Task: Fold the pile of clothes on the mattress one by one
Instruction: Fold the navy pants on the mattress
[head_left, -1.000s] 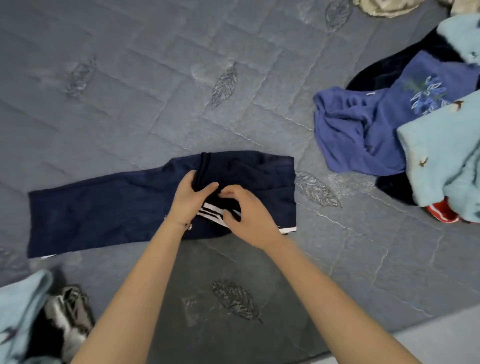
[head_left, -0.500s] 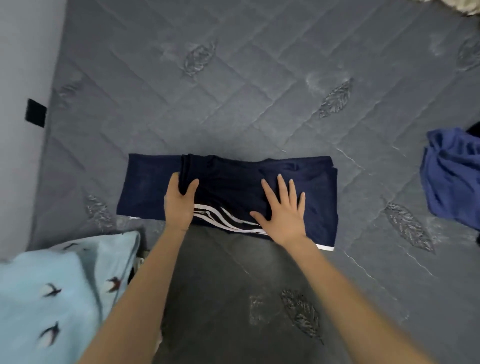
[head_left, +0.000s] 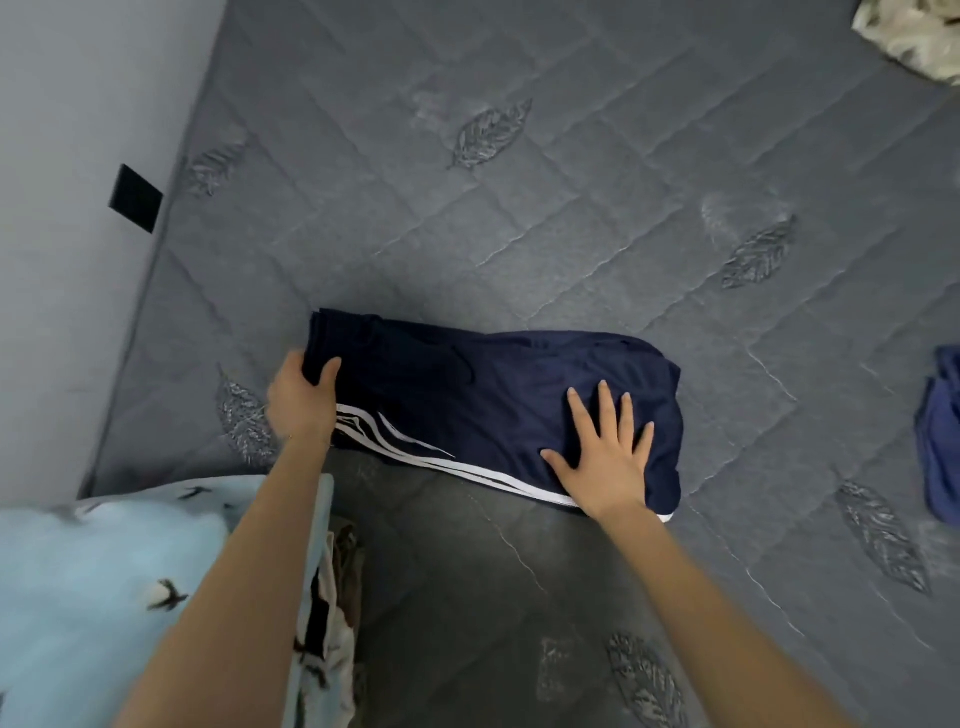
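Navy striped garment laid folded on grey mattress, left end gripped by left hand, right end pressed by flat, spread right hand

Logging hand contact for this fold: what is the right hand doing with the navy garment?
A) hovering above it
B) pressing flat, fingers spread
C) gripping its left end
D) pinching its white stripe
B: the right hand lies flat with fingers spread on the navy garment; the left hand grips the left end.
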